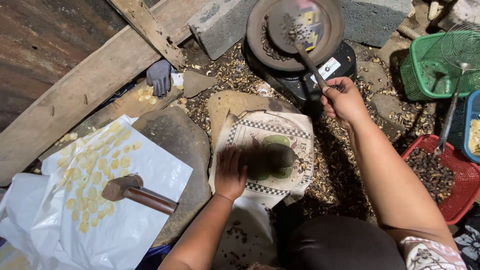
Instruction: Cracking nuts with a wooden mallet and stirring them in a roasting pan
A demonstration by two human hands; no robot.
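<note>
The right hand is closed in a fist round the handle of a dark ladle, whose round bowl is lifted over a wide shallow pan and carries a small heap of dark roasted nuts; the bowl is blurred. More dark nuts lie in the pan along its left inner edge. The pan sits on a black burner on the ground, with grey concrete blocks behind it. The left hand lies palm down, fingers together and flat, on a printed cloth with a chequered border and green fruit shapes, draped over a flat stone. The ground around is packed earth, strewn thickly with broken shell fragments. Left of the cloth is a larger dark stone slab, and across it and a white plastic sheet rests a wooden-handled hammer. Pale yellow shelled kernels are spread over the sheet. A grey glove lies by rough wooden planks at upper left. At right: a red basket holding dark nuts, a green basket, a blue basket with pale kernels inside, and a wire skimmer leaning across them.
</note>
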